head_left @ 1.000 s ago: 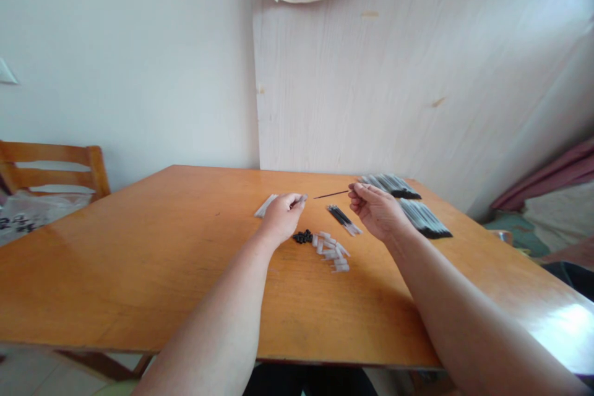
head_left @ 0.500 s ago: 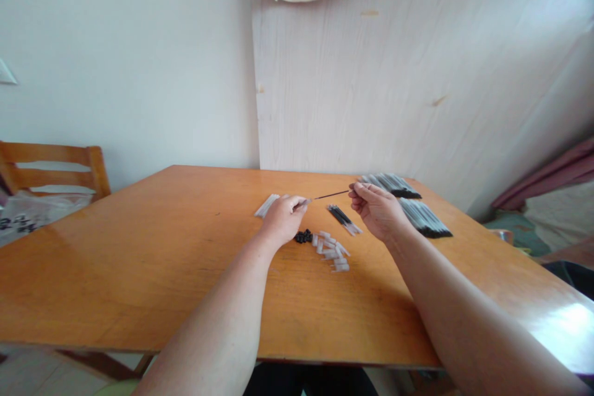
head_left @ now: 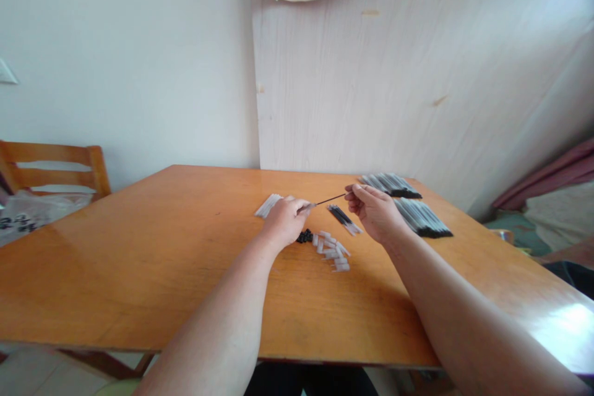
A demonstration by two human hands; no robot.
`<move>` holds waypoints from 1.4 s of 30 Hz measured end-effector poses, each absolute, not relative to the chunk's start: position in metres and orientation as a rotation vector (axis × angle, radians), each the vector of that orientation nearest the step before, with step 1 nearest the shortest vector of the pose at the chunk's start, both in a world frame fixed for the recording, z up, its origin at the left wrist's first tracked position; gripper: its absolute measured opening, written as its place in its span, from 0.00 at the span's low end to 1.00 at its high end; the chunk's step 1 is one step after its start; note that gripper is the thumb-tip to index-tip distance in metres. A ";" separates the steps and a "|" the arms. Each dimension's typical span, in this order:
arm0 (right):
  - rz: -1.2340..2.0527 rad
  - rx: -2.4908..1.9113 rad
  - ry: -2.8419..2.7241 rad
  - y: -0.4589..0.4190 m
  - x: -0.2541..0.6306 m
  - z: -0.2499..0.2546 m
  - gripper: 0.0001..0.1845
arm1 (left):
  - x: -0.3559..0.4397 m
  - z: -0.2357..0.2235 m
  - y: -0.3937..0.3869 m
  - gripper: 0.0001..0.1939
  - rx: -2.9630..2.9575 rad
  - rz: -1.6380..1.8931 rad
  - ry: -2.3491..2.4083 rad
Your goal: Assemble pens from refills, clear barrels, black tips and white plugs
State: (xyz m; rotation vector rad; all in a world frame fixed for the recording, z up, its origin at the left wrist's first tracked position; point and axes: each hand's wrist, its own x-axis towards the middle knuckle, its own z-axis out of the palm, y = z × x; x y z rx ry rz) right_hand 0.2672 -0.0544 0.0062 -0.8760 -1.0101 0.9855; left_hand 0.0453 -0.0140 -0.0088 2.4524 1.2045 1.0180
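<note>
My left hand [head_left: 284,221] is closed around a clear pen barrel [head_left: 307,206], mostly hidden by the fingers. My right hand [head_left: 374,211] pinches a thin dark pen refill [head_left: 331,199] by its far right end. The refill slants down to the left, and its tip meets the barrel's end; how far inside it reaches I cannot tell. Behind my left hand lie white pen barrels [head_left: 268,205]. Below the refill are more dark refills [head_left: 342,218], a little heap of small black plugs [head_left: 305,236] and scattered translucent pen caps [head_left: 330,250].
Two rows of clear pens with black ends, a far row [head_left: 390,184] and a nearer row [head_left: 424,218], lie beyond my right forearm on the wooden table [head_left: 162,260]. A wooden chair [head_left: 55,154] and a plastic bag [head_left: 41,210] are at the left.
Both hands have shifted slightly; the right came a little left. The gap between the refill tip and the barrel has closed.
</note>
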 end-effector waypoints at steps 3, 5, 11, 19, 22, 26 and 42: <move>0.982 -0.875 -1.021 -0.054 0.268 0.006 0.16 | 0.046 -0.009 -0.014 0.13 2.485 1.001 1.193; 0.975 -0.881 -1.030 -0.055 0.268 0.006 0.16 | 0.046 -0.009 -0.014 0.14 2.489 0.986 1.186; 0.969 -0.904 -1.047 -0.059 0.260 0.010 0.17 | 0.047 -0.009 -0.015 0.13 2.459 0.997 1.137; 0.966 -0.953 -1.037 -0.059 0.248 0.003 0.18 | 0.054 -0.012 -0.016 0.10 2.225 1.001 0.998; 0.949 -0.975 -1.071 -0.057 0.244 -0.003 0.19 | 0.055 -0.011 -0.018 0.09 2.098 1.008 0.997; 0.868 -1.063 -1.201 -0.058 0.235 -0.007 0.17 | 0.056 -0.008 -0.022 0.08 2.069 1.007 0.972; 0.624 -1.235 -1.462 -0.060 0.230 -0.013 0.10 | 0.052 -0.006 -0.020 0.10 1.854 1.083 0.930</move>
